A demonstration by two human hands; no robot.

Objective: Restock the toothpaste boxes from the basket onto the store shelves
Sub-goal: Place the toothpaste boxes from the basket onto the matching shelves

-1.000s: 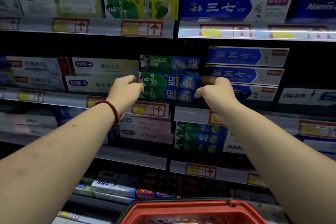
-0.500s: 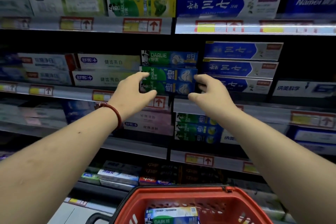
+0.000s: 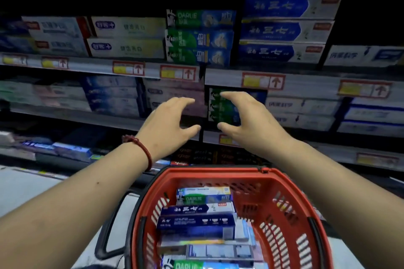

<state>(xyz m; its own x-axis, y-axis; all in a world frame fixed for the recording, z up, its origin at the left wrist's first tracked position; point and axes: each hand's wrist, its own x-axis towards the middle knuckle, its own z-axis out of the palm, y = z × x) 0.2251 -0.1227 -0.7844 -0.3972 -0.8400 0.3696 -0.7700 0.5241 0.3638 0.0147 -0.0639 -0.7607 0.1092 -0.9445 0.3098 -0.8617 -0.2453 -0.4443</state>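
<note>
A stack of three green-and-blue Darlie boxes stands on the middle shelf. My left hand and my right hand hover empty in front of the shelf below, fingers spread, well under that stack. Beneath my hands stands a red basket holding several toothpaste boxes: a Darlie box at its far end, then a blue-and-white box, a dark blue box and more toward me.
Blue boxes sit right of the Darlie stack, pale boxes to its left. Lower shelves hold more boxes, with green ones behind my right hand. A red bead bracelet circles my left wrist. Grey floor lies at left.
Both hands let go of the Darlie boxes on the middle shelf and dropped back toward the basket. The view tilted down, bringing the basket's contents into sight.
</note>
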